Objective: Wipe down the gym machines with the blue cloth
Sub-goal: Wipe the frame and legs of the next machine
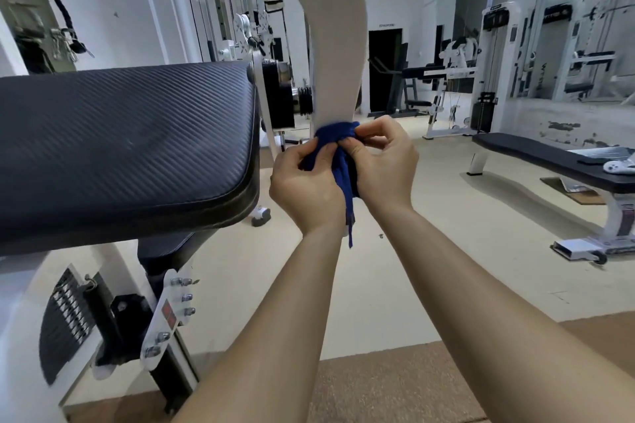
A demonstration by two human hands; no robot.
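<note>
**Inspector:** Materials and shapes, please.

**Assessor:** Item one, blue cloth (338,148): soft fabric, deep blue, crumpled into tight folds, one narrow tail hanging down between the wrists. Item two, white curved arm (335,45) of the machine: smooth painted surface, broad and flat, sweeping down from the top of the view. Item three, black pad (127,141) at left: leather-like cover with a fine diagonal ribbed pattern, rounded corners, piped edge.

**Inspector:** State of the grip?

**Assessor:** For the left hand (305,189), fingers curled, pinching the left side of the cloth. For the right hand (381,165), thumb and bent fingers pinching the upper right folds. Both clenched on fabric, neither released.

**Inspector:** Position of the cloth relative to that grip?

**Assessor:** Bunched between the two hands, top bulging above the fingertips and pressed against the lowest visible part of the curved arm, just right of the pad's corner. Wrapped fully round the arm or only laid against it: cannot tell, far side hidden.

**Inspector:** Surroundings?

**Assessor:** Lower left, weight stack (65,323) of dark plates, beside a white bracket (171,309) studded with shiny domed nuts. At right, well apart, flat bench (549,161) with black top and white legs. Underfoot, pale smooth floor (446,251). On the far right wall, large mirror (567,27).
</note>
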